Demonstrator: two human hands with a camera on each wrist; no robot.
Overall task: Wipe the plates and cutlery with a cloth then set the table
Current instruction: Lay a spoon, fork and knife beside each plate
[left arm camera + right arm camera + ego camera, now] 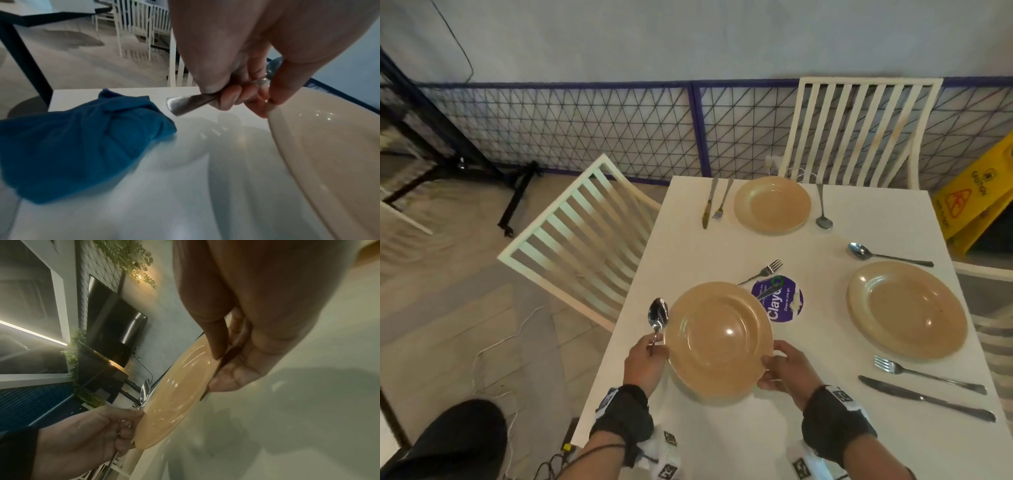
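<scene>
Both hands hold a tan plate (719, 342) over the near left part of the white table (825, 267). My left hand (654, 347) grips a spoon (658, 317) by its handle, bowl pointing away, and its fingertips touch the plate's left rim (287, 129). In the left wrist view the spoon handle (185, 104) sticks out below the curled fingers (230, 97). My right hand (774, 371) pinches the plate's right rim (180, 394), thumb on top. A crumpled blue cloth (82, 141) lies on the table near the left hand.
Two set places hold tan plates (772, 205) (907, 310) with cutlery beside them. A loose fork (763, 272) and a knife (768, 291) lie by a purple round sticker (787, 301). White chairs (585, 236) (859, 130) flank the table. A yellow caution sign (979, 195) stands far right.
</scene>
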